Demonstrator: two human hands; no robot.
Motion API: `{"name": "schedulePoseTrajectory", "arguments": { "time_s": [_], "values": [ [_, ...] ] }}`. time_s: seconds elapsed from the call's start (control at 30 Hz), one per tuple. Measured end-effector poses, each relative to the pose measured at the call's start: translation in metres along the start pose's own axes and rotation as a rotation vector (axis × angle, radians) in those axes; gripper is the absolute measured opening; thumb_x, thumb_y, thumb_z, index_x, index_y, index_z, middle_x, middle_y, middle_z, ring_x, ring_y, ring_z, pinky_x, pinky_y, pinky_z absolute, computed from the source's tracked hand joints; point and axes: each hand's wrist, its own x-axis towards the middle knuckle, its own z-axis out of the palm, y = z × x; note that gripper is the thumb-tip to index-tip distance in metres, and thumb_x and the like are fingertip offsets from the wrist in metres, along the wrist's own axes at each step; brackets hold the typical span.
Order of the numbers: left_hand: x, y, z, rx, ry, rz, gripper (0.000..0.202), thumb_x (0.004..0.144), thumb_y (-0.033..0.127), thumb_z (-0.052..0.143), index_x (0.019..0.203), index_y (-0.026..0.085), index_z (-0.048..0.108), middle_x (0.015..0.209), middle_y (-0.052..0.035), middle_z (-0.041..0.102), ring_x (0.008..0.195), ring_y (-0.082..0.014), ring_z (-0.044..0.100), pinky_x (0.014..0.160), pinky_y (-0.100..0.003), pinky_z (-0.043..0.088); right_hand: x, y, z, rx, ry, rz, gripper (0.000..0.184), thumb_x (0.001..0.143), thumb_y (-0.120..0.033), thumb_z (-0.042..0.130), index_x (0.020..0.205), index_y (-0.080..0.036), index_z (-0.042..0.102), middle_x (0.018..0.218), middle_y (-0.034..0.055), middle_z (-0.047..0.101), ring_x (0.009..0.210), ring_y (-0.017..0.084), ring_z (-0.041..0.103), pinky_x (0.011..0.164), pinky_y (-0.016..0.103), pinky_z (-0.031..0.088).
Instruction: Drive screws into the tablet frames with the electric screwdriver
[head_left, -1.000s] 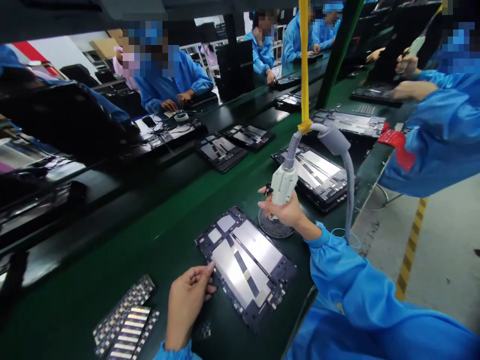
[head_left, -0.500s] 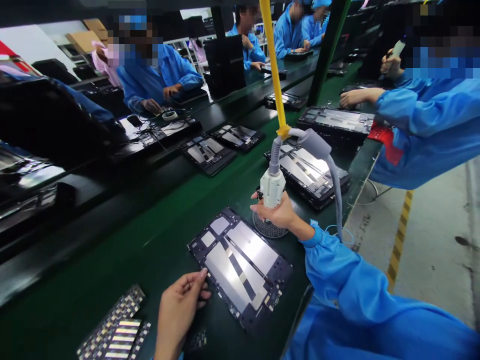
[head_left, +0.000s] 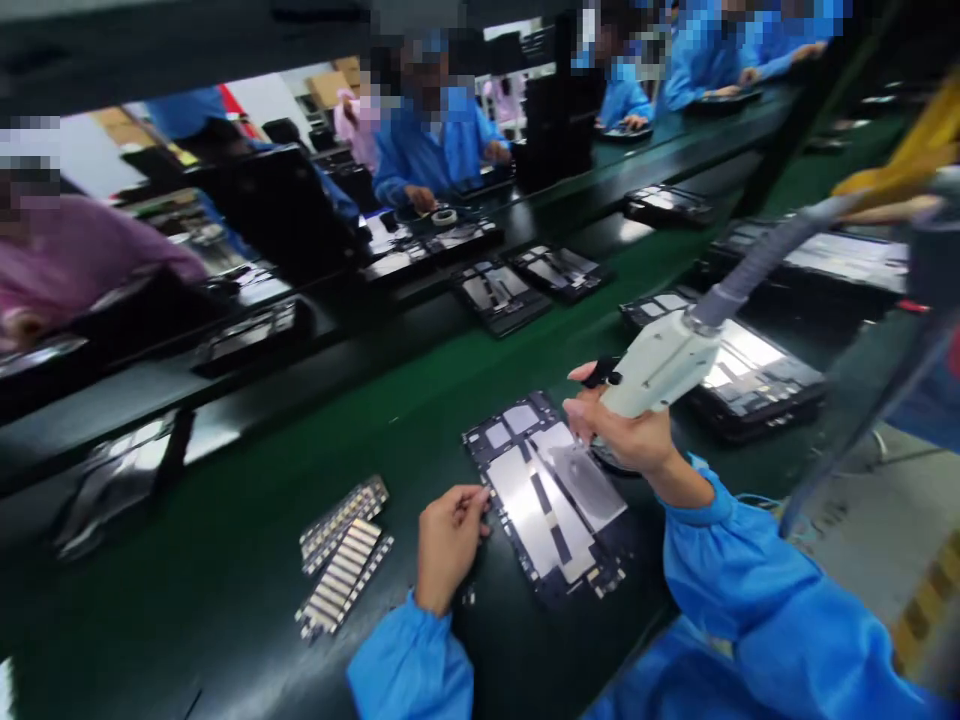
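A flat tablet housing [head_left: 525, 520] with silver plates and a dark strip lies in front of me. At its left edge, my left hand [head_left: 452, 535] has its fingers pinched together, thumb tip by the rim; what they hold, if anything, is hidden. My right hand [head_left: 630, 430] is wrapped round a white handheld tool [head_left: 664, 360] with a black trigger-like part and a grey hose. The tool is tilted over the housing's upper right corner; its round mesh end is mostly behind my hand. Small strips of parts [head_left: 345, 565] lie left of my left hand.
Two more housings [head_left: 499, 292] lie further along the green bench [head_left: 262, 520], and a stack of them [head_left: 765, 375] stands behind the tool. The grey hose [head_left: 772, 245] runs up to a yellow strap [head_left: 922, 130] at right. Co-workers in blue [head_left: 442, 140] sit across the line.
The view has swung left. My right hand has tipped the tool from upright to a slant, bringing it over the housing's corner. My left hand stays at the housing's left edge.
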Motion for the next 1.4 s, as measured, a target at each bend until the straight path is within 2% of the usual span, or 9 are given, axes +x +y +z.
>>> {"name": "schedulePoseTrajectory", "arguments": {
  "time_s": [0.17,0.27,0.4,0.6,0.83,1.13,1.23,1.33,1.4],
  "values": [
    [-0.017,-0.008,-0.002,0.050,0.076,0.200,0.034,0.081,0.046,0.057,0.090,0.016,0.071,0.068,-0.0034,0.067,0.053,-0.0135,0.061,0.054,-0.024,0.048,-0.007,0.006,0.070,0.041,-0.259,0.129,0.024,0.068,-0.027,0.072,0.087,-0.017,0.062,0.049,-0.0061,0.053,0.038,0.009,0.050,0.041,0.025,0.044],
    [-0.029,-0.012,-0.005,0.195,0.062,0.383,0.028,0.085,0.040,0.055,0.089,0.019,0.074,0.065,-0.0028,0.066,0.055,-0.0131,0.059,0.058,-0.024,0.046,-0.007,0.027,0.090,0.004,-0.284,0.167,0.022,0.066,-0.025,0.072,0.084,-0.016,0.063,0.048,-0.0066,0.051,0.037,0.008,0.047,0.039,0.023,0.042],
    [-0.032,-0.017,-0.001,0.324,0.042,0.488,0.031,0.089,0.039,0.052,0.101,0.019,0.073,0.070,-0.0040,0.067,0.061,-0.0136,0.060,0.062,-0.024,0.045,-0.005,0.042,0.090,-0.050,-0.251,0.174,0.025,0.064,-0.025,0.073,0.084,-0.016,0.063,0.047,-0.0062,0.053,0.036,0.009,0.049,0.040,0.023,0.043],
    [-0.031,-0.019,0.006,0.586,0.011,0.473,0.036,0.092,0.037,0.047,0.122,0.024,0.063,0.082,-0.0047,0.068,0.070,-0.0158,0.063,0.064,-0.025,0.044,-0.003,0.034,0.094,-0.044,-0.215,0.108,0.026,0.067,-0.028,0.072,0.088,-0.017,0.061,0.044,-0.0073,0.053,0.036,0.011,0.050,0.042,0.026,0.045],
    [-0.034,-0.017,0.007,0.615,-0.008,0.454,0.039,0.093,0.040,0.044,0.123,0.023,0.062,0.086,-0.0056,0.067,0.074,-0.0176,0.064,0.065,-0.027,0.044,-0.004,0.041,0.110,-0.006,-0.274,0.131,0.027,0.068,-0.024,0.071,0.090,-0.018,0.057,0.045,-0.0087,0.052,0.035,0.010,0.050,0.039,0.024,0.042],
    [-0.032,-0.020,0.007,0.625,0.030,0.499,0.036,0.092,0.039,0.048,0.121,0.022,0.063,0.082,-0.0045,0.067,0.069,-0.0153,0.063,0.063,-0.026,0.046,-0.007,0.048,0.112,-0.022,-0.288,0.154,0.026,0.069,-0.025,0.071,0.089,-0.016,0.059,0.045,-0.0086,0.051,0.036,0.009,0.049,0.040,0.024,0.043],
    [-0.036,-0.019,0.009,0.645,0.116,0.603,0.029,0.093,0.034,0.048,0.111,0.020,0.067,0.079,-0.0034,0.066,0.068,-0.0151,0.063,0.061,-0.026,0.048,-0.008,0.051,0.112,-0.017,-0.295,0.150,0.024,0.069,-0.025,0.071,0.087,-0.016,0.059,0.045,-0.0086,0.051,0.036,0.009,0.049,0.040,0.023,0.043],
    [-0.051,-0.014,0.019,0.651,0.209,0.831,0.024,0.093,0.025,0.047,0.088,0.017,0.068,0.072,-0.0030,0.064,0.067,-0.0160,0.061,0.060,-0.028,0.049,-0.010,0.051,0.113,-0.022,-0.311,0.151,0.022,0.068,-0.025,0.072,0.083,-0.015,0.059,0.046,-0.0083,0.051,0.037,0.008,0.049,0.041,0.022,0.043],
    [-0.063,-0.010,0.030,0.616,0.181,0.985,0.023,0.093,0.022,0.046,0.081,0.016,0.066,0.069,-0.0026,0.063,0.066,-0.0151,0.060,0.062,-0.029,0.049,-0.012,0.051,0.113,-0.034,-0.333,0.156,0.021,0.068,-0.025,0.071,0.082,-0.015,0.060,0.046,-0.0079,0.052,0.037,0.008,0.049,0.040,0.021,0.042]
  ]
}}
